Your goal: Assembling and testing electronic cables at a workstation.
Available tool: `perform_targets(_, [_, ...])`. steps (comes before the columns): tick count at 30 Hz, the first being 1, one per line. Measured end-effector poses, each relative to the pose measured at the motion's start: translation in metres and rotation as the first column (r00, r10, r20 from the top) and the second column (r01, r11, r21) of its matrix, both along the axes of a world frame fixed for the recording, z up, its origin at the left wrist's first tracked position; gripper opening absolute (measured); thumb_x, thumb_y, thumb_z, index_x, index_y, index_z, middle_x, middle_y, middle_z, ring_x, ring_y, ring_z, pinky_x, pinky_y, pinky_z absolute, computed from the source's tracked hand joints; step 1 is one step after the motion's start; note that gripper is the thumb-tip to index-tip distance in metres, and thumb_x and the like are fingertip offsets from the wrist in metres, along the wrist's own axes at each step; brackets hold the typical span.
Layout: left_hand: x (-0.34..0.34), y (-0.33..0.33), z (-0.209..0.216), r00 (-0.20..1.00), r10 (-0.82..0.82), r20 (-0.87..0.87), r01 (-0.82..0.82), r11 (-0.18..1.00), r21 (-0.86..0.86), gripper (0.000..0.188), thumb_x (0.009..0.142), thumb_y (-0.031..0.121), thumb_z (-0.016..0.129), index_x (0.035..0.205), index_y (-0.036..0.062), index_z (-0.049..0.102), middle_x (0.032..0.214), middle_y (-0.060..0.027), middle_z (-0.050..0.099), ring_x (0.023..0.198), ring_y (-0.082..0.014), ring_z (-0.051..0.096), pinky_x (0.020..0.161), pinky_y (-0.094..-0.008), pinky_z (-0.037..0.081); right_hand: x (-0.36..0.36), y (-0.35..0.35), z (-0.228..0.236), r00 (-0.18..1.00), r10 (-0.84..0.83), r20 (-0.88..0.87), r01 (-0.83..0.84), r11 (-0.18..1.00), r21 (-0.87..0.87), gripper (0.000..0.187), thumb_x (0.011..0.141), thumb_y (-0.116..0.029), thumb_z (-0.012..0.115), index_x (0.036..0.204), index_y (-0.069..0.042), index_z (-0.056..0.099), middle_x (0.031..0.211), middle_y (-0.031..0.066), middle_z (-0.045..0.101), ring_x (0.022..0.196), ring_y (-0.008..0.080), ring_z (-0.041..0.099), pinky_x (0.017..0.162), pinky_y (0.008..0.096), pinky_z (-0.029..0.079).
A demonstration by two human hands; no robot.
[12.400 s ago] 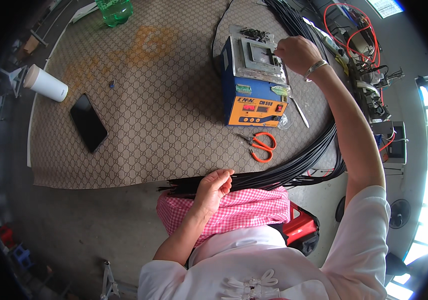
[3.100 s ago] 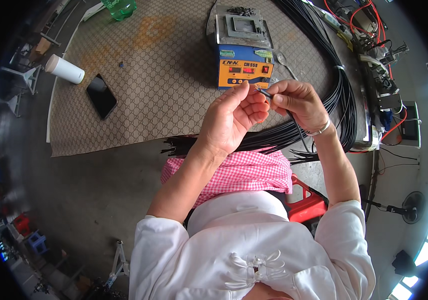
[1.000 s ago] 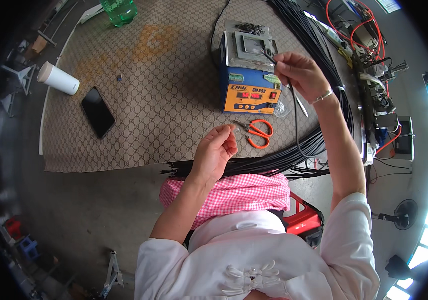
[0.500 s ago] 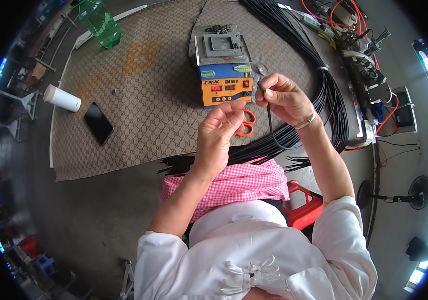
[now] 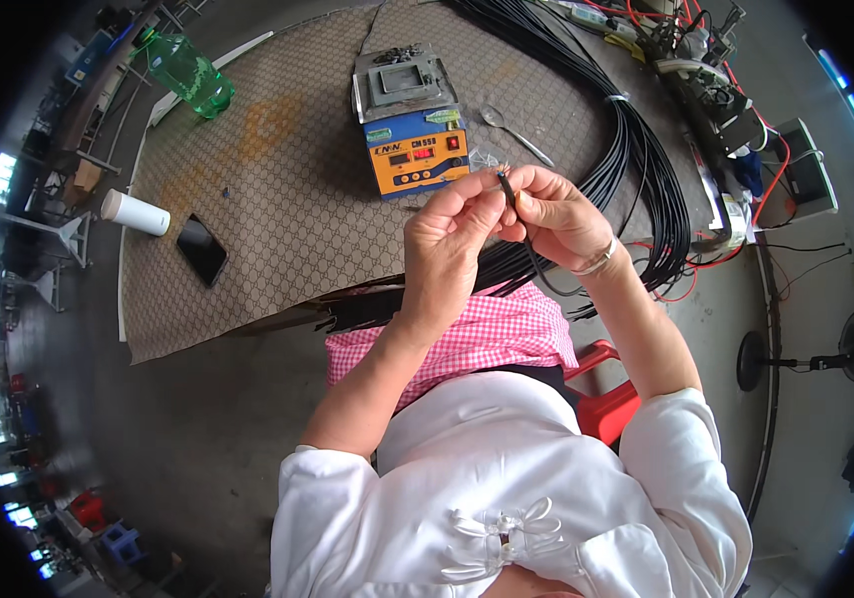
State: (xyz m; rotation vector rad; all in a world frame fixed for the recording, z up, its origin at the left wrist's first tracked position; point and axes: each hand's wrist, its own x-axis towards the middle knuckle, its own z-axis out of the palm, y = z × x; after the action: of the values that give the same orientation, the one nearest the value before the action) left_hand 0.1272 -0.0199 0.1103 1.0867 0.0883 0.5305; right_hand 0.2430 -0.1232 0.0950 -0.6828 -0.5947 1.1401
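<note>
A black cable (image 5: pixel 509 189) stands upright between my two hands, its cut end up, with thin wire ends showing at the tip. My right hand (image 5: pixel 564 221) is closed round it, thumb and forefinger pinching below the tip. From the other side, my left hand (image 5: pixel 444 239) pinches at the same end, fingertips touching the cable. The rest of the cable hangs in a curve beneath my right hand. Just beyond my hands sits a blue and orange solder pot (image 5: pixel 417 159) with a grey metal top.
A large bundle of black cables (image 5: pixel 636 149) curves along the right of the patterned table (image 5: pixel 297 199). Past my hands lies a metal spoon (image 5: pixel 518 135). At left are a phone (image 5: pixel 201 251), a white cup (image 5: pixel 136 213) and a green bottle (image 5: pixel 187 75).
My left hand has come up to the cable and now pinches its end beside my right hand. The orange-handled scissors are now hidden. The view has shifted, and the spoon shows more fully.
</note>
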Motion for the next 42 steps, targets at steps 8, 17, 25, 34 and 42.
perform_targets(8, [-0.028, -0.013, -0.058, 0.887, -0.151, -0.436, 0.136, 0.989, -0.066, 0.018, 0.084, 0.008, 0.055, 0.101, 0.0026, 0.057, 0.078, 0.0011, 0.056, 0.065, -0.0043, 0.049, 0.062, -0.0168, 0.041, 0.012, -0.119, -0.055, 0.637, 0.351, 0.687, 0.176, 0.800, -0.573, 0.015, 0.078, -0.012, 0.058, 0.083, 0.002, 0.062, 0.061, 0.0042, 0.058, 0.057, 0.0079, 0.055, 0.055, 0.0210, 0.045])
perform_targets(17, [-0.051, -0.027, -0.109, 0.789, -0.231, -0.569, 0.201, 0.973, -0.117, 0.015, 0.084, 0.007, 0.053, 0.099, 0.0018, 0.056, 0.076, 0.0010, 0.055, 0.064, -0.0051, 0.049, 0.061, -0.0179, 0.042, 0.051, -0.224, -0.207, 0.543, 0.294, 0.786, 0.690, 0.377, -0.618, 0.018, 0.075, -0.020, 0.058, 0.079, -0.003, 0.064, 0.068, 0.0057, 0.063, 0.062, 0.0125, 0.060, 0.055, 0.0280, 0.047])
perform_targets(25, [-0.047, -0.038, -0.114, 0.783, -0.166, -0.599, 0.218, 0.976, 0.015, 0.014, 0.084, 0.007, 0.054, 0.097, 0.0016, 0.057, 0.079, 0.0005, 0.057, 0.065, -0.0039, 0.050, 0.062, -0.0168, 0.043, 0.038, -0.111, -0.159, 0.887, -0.412, 0.207, 0.415, 0.518, -0.748, 0.030, 0.081, -0.031, 0.060, 0.084, -0.001, 0.059, 0.073, 0.0075, 0.062, 0.064, 0.0158, 0.061, 0.056, 0.0268, 0.049])
perform_targets(34, [-0.027, -0.052, -0.102, 0.985, 0.170, 0.013, -0.051, 0.222, 0.974, 0.030, 0.078, 0.010, 0.061, 0.106, 0.0013, 0.054, 0.093, -0.0142, 0.058, 0.075, -0.0201, 0.059, 0.063, -0.0301, 0.048, 0.041, -0.135, -0.092, 0.846, -0.432, -0.311, 0.354, 0.893, -0.278, 0.022, 0.088, -0.022, 0.049, 0.075, -0.006, 0.055, 0.066, 0.0048, 0.059, 0.060, 0.0151, 0.058, 0.057, 0.0235, 0.046])
perform_targets(42, [-0.081, 0.018, -0.096, 0.843, -0.056, -0.535, 0.483, 0.516, 0.707, 0.015, 0.078, 0.011, 0.060, 0.087, -0.0014, 0.060, 0.077, -0.0132, 0.062, 0.066, -0.0210, 0.060, 0.061, -0.0290, 0.046, 0.056, -0.214, -0.108, 0.697, -0.668, -0.263, 0.535, 0.727, -0.431, 0.020, 0.081, -0.022, 0.054, 0.068, -0.008, 0.054, 0.061, 0.0045, 0.056, 0.054, 0.0182, 0.054, 0.053, 0.0288, 0.044])
